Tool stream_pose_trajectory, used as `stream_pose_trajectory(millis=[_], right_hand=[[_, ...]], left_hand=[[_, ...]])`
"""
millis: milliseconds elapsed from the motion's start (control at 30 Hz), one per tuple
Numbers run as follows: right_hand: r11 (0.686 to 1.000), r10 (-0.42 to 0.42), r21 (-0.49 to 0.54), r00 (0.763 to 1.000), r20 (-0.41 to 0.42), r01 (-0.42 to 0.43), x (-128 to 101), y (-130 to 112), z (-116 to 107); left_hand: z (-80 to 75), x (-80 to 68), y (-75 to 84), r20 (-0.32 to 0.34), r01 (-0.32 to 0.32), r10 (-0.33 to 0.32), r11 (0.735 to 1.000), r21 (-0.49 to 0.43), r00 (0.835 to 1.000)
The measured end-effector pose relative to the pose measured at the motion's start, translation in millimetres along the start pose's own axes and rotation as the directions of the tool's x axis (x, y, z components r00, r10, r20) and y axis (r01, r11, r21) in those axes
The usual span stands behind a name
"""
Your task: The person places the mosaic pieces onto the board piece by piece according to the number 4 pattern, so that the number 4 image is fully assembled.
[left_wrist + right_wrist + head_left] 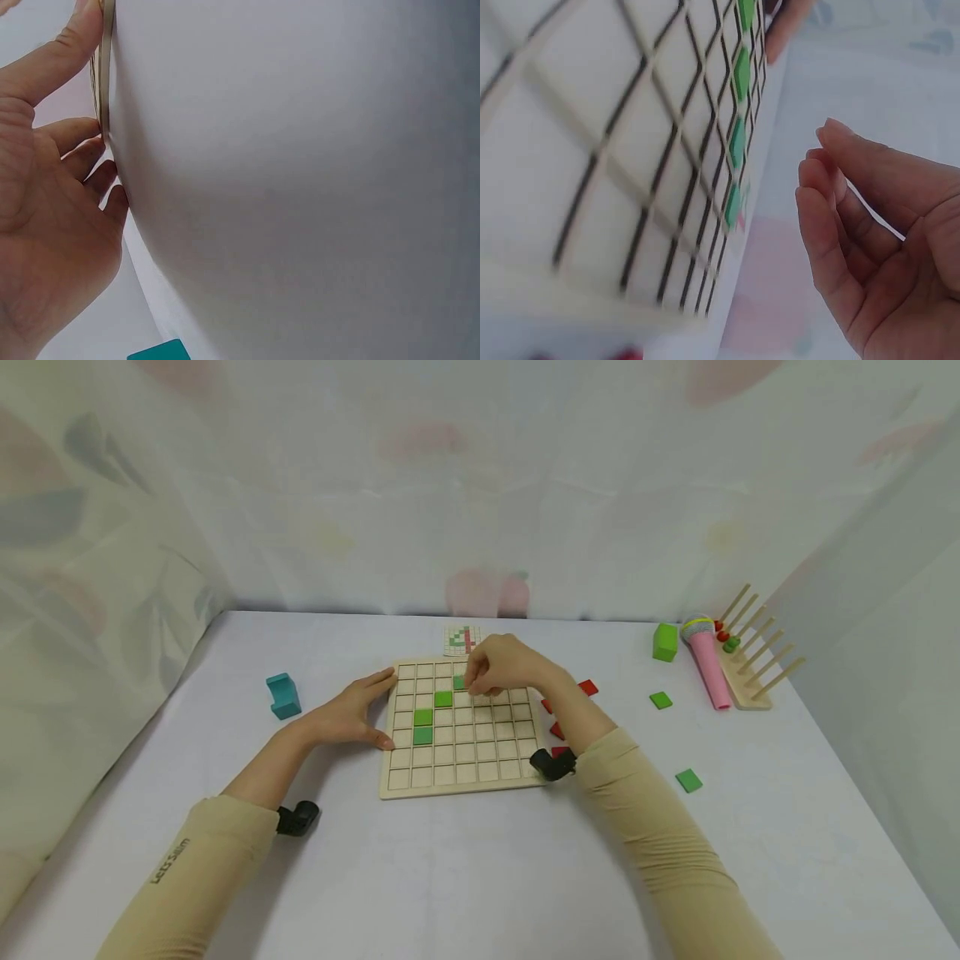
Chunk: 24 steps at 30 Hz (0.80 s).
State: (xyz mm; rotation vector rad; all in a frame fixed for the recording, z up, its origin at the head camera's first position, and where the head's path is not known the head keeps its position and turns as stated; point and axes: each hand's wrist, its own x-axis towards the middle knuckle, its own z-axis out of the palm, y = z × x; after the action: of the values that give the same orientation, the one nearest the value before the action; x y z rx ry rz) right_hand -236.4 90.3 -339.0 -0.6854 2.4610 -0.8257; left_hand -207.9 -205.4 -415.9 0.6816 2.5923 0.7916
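Note:
A wooden grid board (465, 774) lies flat on the table, with several green tiles (423, 717) set in its squares in a stepped line. My left hand (348, 714) rests against the board's left edge, thumb and fingers spread; in the left wrist view the fingertips (111, 171) touch the rim. Over the board's upper part hovers my right hand (498, 667), close to the topmost green tile (459, 682). Its fingers are loosely bent towards the thumb, and the right wrist view shows nothing between them. Behind the board is a small pattern card (457, 640), partly covered by that hand.
Several red tiles (588, 687) lie right of the board, some behind my forearm. Two loose green tiles (688, 780) are farther right. A green block (664, 642), pink microphone (708, 668) and wooden peg stand (753, 700) sit at back right. A teal block (283, 696) stands at left.

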Motion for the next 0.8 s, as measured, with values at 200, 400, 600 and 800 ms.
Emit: stream_pose_trajectory(millis=[200,400,600,800], right_hand=[[0.996,0.085,0.014,0.993,-0.080,-0.084,-29,39,-34],[0.988,0.153,0.040,0.977,-0.147,-0.149,-62,80,-58],[0.976,0.217,0.067,0.961,-0.173,-0.208,-94,113,-73],[0.967,0.253,0.086,0.952,-0.172,-0.241,-123,137,-81]], left_hand=[[0.4,2.1,0.5,-0.004,0.001,-0.001,1.000,0.008,1.000],[0.9,3.4,0.1,-0.004,-0.002,0.002,1.000,0.007,1.000],[0.7,2.4,-2.5,-0.008,0.002,-0.002,1.000,0.012,1.000],[0.3,1.1,-6.4,-0.006,0.019,-0.019,1.000,0.016,1.000]])
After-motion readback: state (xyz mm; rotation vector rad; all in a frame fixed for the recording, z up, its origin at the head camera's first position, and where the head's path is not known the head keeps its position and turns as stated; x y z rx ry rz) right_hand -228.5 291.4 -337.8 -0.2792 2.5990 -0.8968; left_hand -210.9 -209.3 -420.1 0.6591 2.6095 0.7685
